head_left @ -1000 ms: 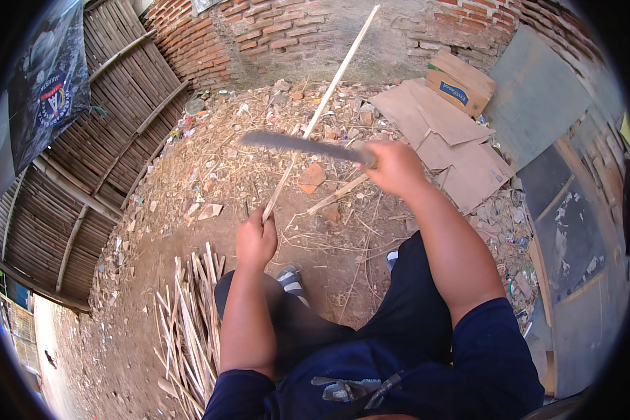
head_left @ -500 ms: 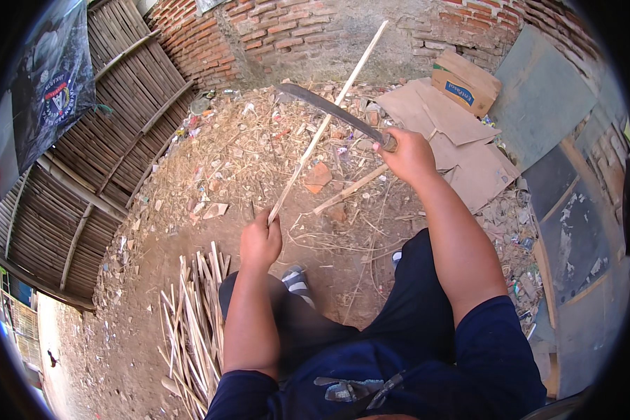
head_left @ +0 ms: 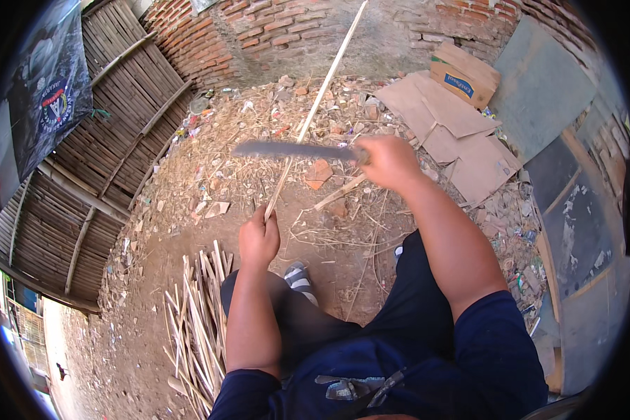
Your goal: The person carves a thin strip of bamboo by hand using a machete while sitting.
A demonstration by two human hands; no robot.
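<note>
My left hand (head_left: pixel 259 241) is closed around the lower end of a long pale wooden strip (head_left: pixel 327 85), which slants up and away to the right. In my right hand (head_left: pixel 390 161) is the handle of a machete (head_left: pixel 294 150). Its dark blade, slightly blurred, points left and crosses the strip above my left hand. Whether the blade touches the strip I cannot tell. Below and beyond the blade, a thicker stick (head_left: pixel 339 192) lies on the ground.
A pile of split wooden strips (head_left: pixel 196 315) lies beside my left leg. Rubble and shavings (head_left: pixel 238 154) cover the ground ahead, before a brick wall (head_left: pixel 280 35). Flattened cardboard (head_left: pixel 437 112) and a carton (head_left: pixel 462 77) lie at far right, near leaning boards (head_left: pixel 549 91). A bamboo panel (head_left: pixel 126 105) stands left.
My right hand has drawn the machete down the strip toward me and slightly left, its blade turning nearly level. The strip tilts a little more upright; my left hand stays nearly in place.
</note>
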